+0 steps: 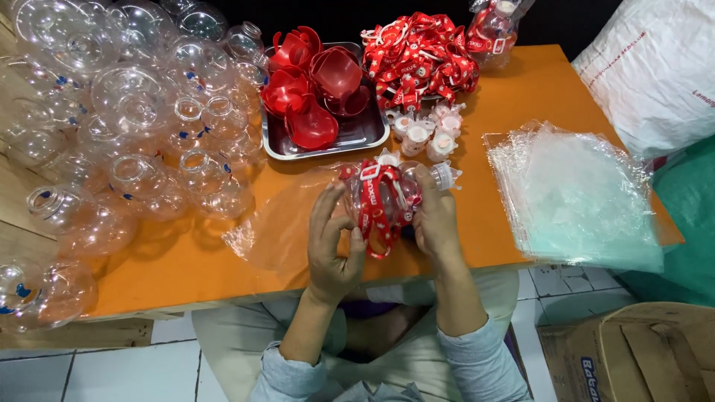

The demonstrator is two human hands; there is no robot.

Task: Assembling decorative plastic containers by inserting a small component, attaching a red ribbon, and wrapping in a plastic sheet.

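Glossy clear plastic bottle (pixel 387 195) with a red strap (pixel 376 208), seemingly cloth; shiny metal tray (pixel 357 134) at 12 o'clock.

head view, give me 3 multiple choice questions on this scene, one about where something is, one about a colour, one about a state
1. Where do the red cups lie?
A. in the metal tray
B. on the floor
C. in the cardboard box

2. What colour is the table?
A. white
B. orange
C. black

3. How is the clear bottle with the red strap held?
A. it lies untouched on the table
B. by the left hand alone
C. between the left hand and the right hand

Answers:
1. A, the red cups are piled inside the tray's rim at the back of the table.
2. B, the bare top around the hands is orange.
3. C, a hand presses on each side of the bottle just above the table.
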